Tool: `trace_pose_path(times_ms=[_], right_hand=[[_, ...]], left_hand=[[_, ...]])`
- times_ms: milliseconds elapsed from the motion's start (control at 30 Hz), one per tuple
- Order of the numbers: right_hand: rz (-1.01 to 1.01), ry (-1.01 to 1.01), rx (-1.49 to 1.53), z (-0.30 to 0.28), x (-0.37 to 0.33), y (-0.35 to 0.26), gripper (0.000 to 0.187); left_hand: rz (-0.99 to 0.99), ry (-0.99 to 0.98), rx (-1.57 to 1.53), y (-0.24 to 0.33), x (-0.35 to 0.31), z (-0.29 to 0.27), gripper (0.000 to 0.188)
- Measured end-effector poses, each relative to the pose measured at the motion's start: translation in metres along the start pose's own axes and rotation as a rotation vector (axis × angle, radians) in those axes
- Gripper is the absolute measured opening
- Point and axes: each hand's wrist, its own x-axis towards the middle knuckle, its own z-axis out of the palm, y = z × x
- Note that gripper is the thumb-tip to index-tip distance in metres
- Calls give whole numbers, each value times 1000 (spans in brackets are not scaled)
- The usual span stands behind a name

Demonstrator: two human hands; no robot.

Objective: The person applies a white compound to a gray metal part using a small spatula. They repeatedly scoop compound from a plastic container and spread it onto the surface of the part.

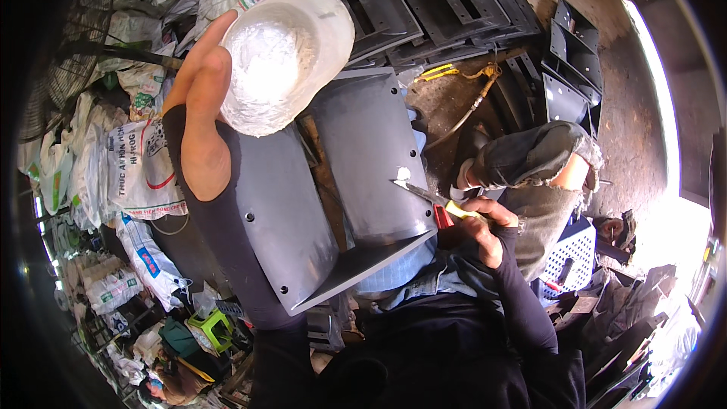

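Observation:
My left hand [206, 98] reaches up at the left, closed on the side of a white bowl [333, 30]; the bowl hides some fingers. White paste coats the inside of the bowl, which is tilted toward me. In my right hand [485, 227] is a putty knife [424, 192] with a narrow blade and a yellow and red handle. Its tip touches a small dab of white paste [403, 174] on a dark grey part [363, 144]. This large part lies over my lap, with two curved faces, a gap between them and holes along its edges.
Similar dark parts [447, 7] are stacked at the far side, with more at the far right [572, 53]. Yellow-handled pliers [437, 73] and a hose [469, 113] lie on the floor. White sacks [144, 167] fill the left; a perforated basket [568, 257] stands right.

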Motion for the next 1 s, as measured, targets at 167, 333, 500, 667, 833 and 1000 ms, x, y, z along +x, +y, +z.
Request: trace_pose_path(times_ms=[167, 333, 500, 667, 833, 1000], right_hand=[[16, 79, 10, 1, 4, 6, 23], [35, -2, -23, -4, 1, 0, 23], [42, 41, -18, -5, 1, 1, 21], [25, 48, -38, -2, 6, 0, 20], [19, -10, -11, -8, 0, -4, 20], [35, 61, -19, -8, 2, 2, 21]], left_hand=[[2, 3, -8, 0, -1, 2, 58], [45, 26, 57, -2, 1, 0, 58], [6, 28, -6, -1, -2, 3, 57], [24, 37, -13, -1, -2, 4, 56], [34, 51, -22, -2, -1, 3, 55], [21, 25, 7, -2, 0, 2, 55]])
